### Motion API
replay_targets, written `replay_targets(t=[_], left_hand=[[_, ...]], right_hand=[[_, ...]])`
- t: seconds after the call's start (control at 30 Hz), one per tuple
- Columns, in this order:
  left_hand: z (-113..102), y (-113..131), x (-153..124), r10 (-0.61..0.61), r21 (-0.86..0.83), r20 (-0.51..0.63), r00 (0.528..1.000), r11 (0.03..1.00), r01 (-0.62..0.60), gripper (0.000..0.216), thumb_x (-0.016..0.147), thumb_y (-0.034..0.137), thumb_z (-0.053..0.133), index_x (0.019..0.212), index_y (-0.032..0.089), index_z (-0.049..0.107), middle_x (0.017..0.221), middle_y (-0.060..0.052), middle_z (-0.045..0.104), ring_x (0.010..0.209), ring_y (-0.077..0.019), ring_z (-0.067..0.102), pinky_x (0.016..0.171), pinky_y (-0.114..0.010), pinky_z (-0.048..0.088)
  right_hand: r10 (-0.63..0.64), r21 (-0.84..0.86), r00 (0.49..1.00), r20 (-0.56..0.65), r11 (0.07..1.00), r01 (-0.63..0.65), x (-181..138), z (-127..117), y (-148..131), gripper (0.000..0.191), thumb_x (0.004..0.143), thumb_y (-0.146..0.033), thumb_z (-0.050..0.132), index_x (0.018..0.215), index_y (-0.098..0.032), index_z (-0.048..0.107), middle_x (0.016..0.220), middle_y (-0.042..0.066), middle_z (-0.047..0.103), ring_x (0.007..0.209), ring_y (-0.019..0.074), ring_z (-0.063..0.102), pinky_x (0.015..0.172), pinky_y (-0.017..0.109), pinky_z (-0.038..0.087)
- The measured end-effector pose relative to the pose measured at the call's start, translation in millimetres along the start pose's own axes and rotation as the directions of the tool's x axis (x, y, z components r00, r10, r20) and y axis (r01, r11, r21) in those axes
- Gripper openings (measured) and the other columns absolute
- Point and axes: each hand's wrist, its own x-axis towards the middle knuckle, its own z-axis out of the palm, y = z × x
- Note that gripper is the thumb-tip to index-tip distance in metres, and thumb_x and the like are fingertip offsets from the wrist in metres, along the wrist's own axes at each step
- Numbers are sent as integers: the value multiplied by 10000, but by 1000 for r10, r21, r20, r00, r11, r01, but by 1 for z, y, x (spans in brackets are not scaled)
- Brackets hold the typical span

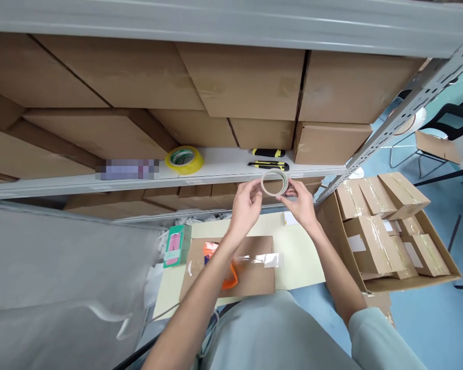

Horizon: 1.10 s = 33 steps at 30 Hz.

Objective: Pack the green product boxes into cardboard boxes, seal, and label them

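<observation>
Left hand (247, 203) and right hand (301, 203) pinch a thin whitish tape ring (284, 183) at opposite sides (probably for steadiness), above cream-topped desk (303, 259).

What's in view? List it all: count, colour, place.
Shelf rack: one, grey, ahead
Cartons: many, brown, on shelf rack
Thick tape roll: one, yellow, on shelf rack
Utility knives: two, black/yellow, on shelf rack
Pixelated item: one, purplish, on shelf rack
Thin tape roll: one, whitish, centre
Tabletop: one, pale yellow, lower centre
Cardboard box: one, brown, on tabletop
Tape dispenser: one, orange, on cardboard box
Small carton: one, green, on tabletop
Open carton: one, brown, right
Sealed boxes: several, brown, in open carton
Chair: at least one, black, right
Floor: one, blue, right
Left hand: one, bare, centre
Right hand: one, bare, centre
</observation>
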Motion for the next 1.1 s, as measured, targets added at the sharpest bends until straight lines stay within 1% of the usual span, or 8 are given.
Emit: replay_targets(t=[0.17, 0.3, 0.43, 0.57, 0.7, 0.87, 0.97, 1.1], left_hand=[[3, 2, 26, 25, 68, -21, 999, 997, -24, 452, 954, 213, 555, 1387, 187, 680, 1396, -169, 678, 1134, -270, 760, 988, -442, 647], [-1, 4, 25, 46, 56, -52, 998, 997, -43, 444, 972, 200, 553, 1400, 187, 670, 1387, -156, 686, 1196, -259, 744, 1033, -416, 635], [-16, -6, 20, 56, 55, -115, 992, 997, -50, 456, 986, 197, 548, 1428, 182, 659, 1376, -152, 673, 1244, -247, 728, 1086, -402, 613], [-47, -26, 24, 24, 73, -176, 984, 997, -12, 474, 972, 187, 571, 1437, 142, 654, 1382, -180, 660, 1246, -261, 733, 1080, -398, 617], [-85, -48, 44, -34, 79, -211, 977, 996, 51, 506, 950, 173, 599, 1451, 140, 654, 1446, -199, 662, 1253, -287, 740, 1061, -395, 625], [-118, -66, 78, -101, 6, -139, 985, 995, 102, 594, 924, 110, 560, 1515, 139, 608, 1495, -188, 686, 1243, -269, 742, 1112, -420, 588], [-139, -72, 86, -79, 146, -152, 985, 984, 101, 520, 935, 125, 556, 1443, 123, 668, 1477, -195, 694, 1189, -286, 736, 1143, -462, 557], [-178, -81, 91, 122, 465, -248, 961, 885, 8, 466, 949, 160, 577, 1394, 147, 713, 1523, -187, 643, 1392, -368, 573, 1249, -519, 432]], right_hand=[[-32, -54, 999, -17, 998, 31, 30, 5, -5, 606, 894, -508, 854, 1413, -228, 716, 1264, 119, 741, 970, 241, 779, 980, 433, 676], [-88, -173, 996, -30, 982, 81, 38, 15, -14, 655, 905, -522, 845, 1465, -235, 664, 1339, 139, 709, 997, 262, 763, 971, 449, 657], [-126, -274, 992, 18, 953, 126, 44, 38, -26, 675, 929, -524, 828, 1496, -219, 624, 1368, 163, 692, 998, 276, 747, 945, 453, 644], [-131, -357, 985, 115, 920, 164, 56, 76, -41, 663, 948, -514, 818, 1484, -176, 622, 1355, 187, 702, 1045, 314, 746, 956, 469, 627], [-105, -462, 973, 207, 866, 192, 77, 127, -57, 625, 972, -501, 794, 1473, -167, 627, 1384, 197, 707, 1125, 331, 748, 1006, 455, 606], [77, -586, 966, 247, 806, 86, 116, 186, -70, 494, 990, -501, 774, 1309, -129, 711, 1301, 214, 762, 1208, 357, 748, 1045, 421, 577], [165, -631, 966, 200, 776, -2, 130, 210, -70, 473, 1001, -482, 767, 1282, -105, 715, 1313, 240, 762, 1248, 367, 741, 1058, 410, 565], [204, -654, 969, 140, 754, -65, 134, 230, -66, 490, 1005, -410, 764, 1351, -76, 669, 1374, 260, 724, 1272, 373, 726, 1083, 419, 556]])
